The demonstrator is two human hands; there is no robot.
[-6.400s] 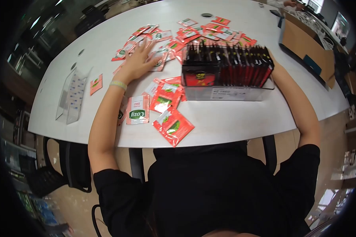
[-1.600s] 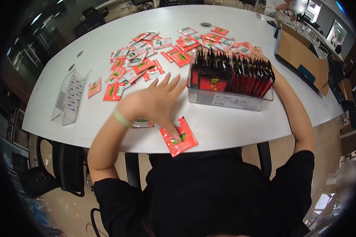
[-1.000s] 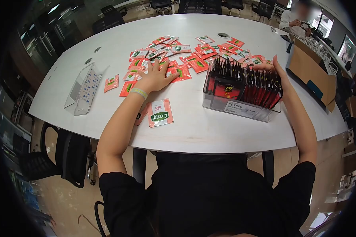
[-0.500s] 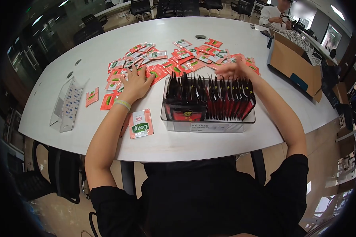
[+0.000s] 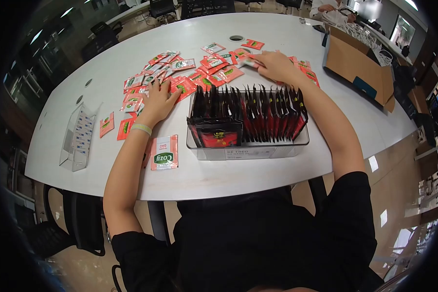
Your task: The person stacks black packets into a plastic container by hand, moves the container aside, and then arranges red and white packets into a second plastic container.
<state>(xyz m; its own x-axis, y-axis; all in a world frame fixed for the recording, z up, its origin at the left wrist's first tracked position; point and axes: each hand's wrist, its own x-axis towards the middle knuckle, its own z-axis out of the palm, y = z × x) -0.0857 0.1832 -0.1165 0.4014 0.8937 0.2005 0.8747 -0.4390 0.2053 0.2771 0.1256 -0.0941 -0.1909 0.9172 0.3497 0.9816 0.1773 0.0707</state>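
My left hand (image 5: 157,100) lies with spread fingers on the left part of a loose pile of red and white sachets (image 5: 182,85). Behind the clear box (image 5: 258,152), my right hand (image 5: 275,66) reaches onto the right part of the pile, its fingers bent over sachets; whether it grips one I cannot make out. Black and red packets (image 5: 272,114) stand upright in rows inside that box. One larger Cozy sachet (image 5: 164,153) lies flat near the table's front edge, beside my left forearm.
A clear empty-looking tray (image 5: 78,138) sits at the left, with a single sachet (image 5: 107,125) beside it. An open cardboard box (image 5: 357,68) with white cables (image 5: 357,36) is at the right. Another person's hands (image 5: 326,8) show at the back right.
My right hand has moved left and away from me, down onto the pile, with its fingers now bent. My left hand stays on the sachets. The whole view has shifted slightly.
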